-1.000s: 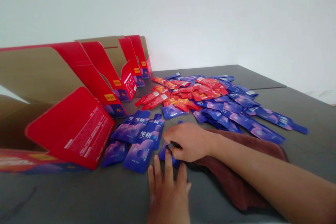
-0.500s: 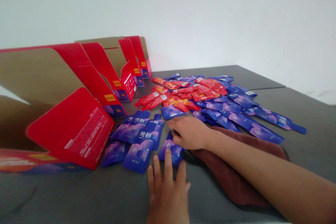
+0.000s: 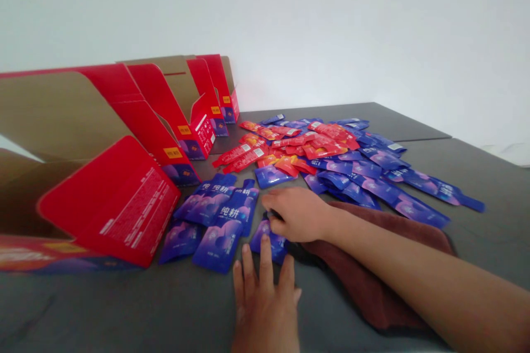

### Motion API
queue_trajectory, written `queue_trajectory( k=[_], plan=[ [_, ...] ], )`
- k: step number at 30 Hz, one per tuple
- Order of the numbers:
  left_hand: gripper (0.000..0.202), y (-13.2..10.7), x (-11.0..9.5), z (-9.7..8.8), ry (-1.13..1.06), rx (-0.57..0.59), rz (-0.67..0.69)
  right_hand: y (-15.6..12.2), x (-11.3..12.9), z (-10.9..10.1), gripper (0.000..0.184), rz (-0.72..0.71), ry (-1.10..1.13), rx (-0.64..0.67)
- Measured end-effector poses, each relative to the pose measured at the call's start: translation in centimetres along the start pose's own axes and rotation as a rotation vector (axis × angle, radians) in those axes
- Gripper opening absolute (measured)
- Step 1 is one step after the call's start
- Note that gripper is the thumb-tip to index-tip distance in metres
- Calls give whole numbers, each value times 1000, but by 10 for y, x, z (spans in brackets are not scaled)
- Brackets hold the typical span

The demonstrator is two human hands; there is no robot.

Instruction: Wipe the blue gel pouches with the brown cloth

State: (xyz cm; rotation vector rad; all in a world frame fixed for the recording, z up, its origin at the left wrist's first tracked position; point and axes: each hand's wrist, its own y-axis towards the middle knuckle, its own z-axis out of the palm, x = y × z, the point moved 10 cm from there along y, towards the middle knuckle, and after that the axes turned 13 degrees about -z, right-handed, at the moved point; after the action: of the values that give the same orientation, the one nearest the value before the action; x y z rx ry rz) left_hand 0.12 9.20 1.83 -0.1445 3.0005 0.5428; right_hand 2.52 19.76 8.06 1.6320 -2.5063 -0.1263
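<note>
A blue foil pouch [image 3: 267, 241] is lying flat on the dark grey table [image 3: 124, 309], near the middle of the view. Its long axis runs from near to far, slightly tilted to the left, and its wider end is on the near side, while the narrower end goes under the right hand [image 3: 298, 214]. The right hand is reached in from the right, with the palm turned down, and its fingers are curled closed around a small dark piece [image 3: 272, 215] at the narrow end of the pouch; this piece is mostly hidden, so its exact kind cannot be told. The left hand [image 3: 265, 309] is laid open on the table with spread fingers pointing far, nothing is grasped by it, and one fingertip [image 3: 265, 245] is placed against the near edge of the pouch. The right forearm is resting over a brown microfibre towel [image 3: 372, 287], which is soft and wrinkled. To the left, loose blue pouches [image 3: 219, 237] with a glossy surface and printed Chinese characters are laid close together. A heap of red and blue foil sachets [image 3: 314, 149] is spread on the far side. Open cardboard boxes [image 3: 111, 204], red outside and plain brown inside, are standing along the left side, in front of a white wall [image 3: 290, 22].
</note>
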Motion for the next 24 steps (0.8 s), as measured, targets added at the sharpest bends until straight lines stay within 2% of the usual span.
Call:
queue_trajectory(
  k=[3,6,10,16,18,22,24],
  plan=[
    [38,0,2,0,6,-4,-5,-3,-14,0,19,105,-46,19],
    [39,-2,1,3,11,-7,64,-4,-17,0,21,124,-61,24],
    [39,-2,5,10,17,12,66,-2,-4,1,19,9,-15,24],
    [37,-3,3,11,15,10,75,0,24,-1,14,-171,112,4],
    [37,-3,4,9,16,13,59,0,22,-1,14,-146,107,-3],
    [39,-1,-3,1,-15,40,37,-1,1,0,17,17,16,-10],
    [38,2,0,-5,-17,31,-57,-2,-10,0,18,92,-24,-4]
  ],
)
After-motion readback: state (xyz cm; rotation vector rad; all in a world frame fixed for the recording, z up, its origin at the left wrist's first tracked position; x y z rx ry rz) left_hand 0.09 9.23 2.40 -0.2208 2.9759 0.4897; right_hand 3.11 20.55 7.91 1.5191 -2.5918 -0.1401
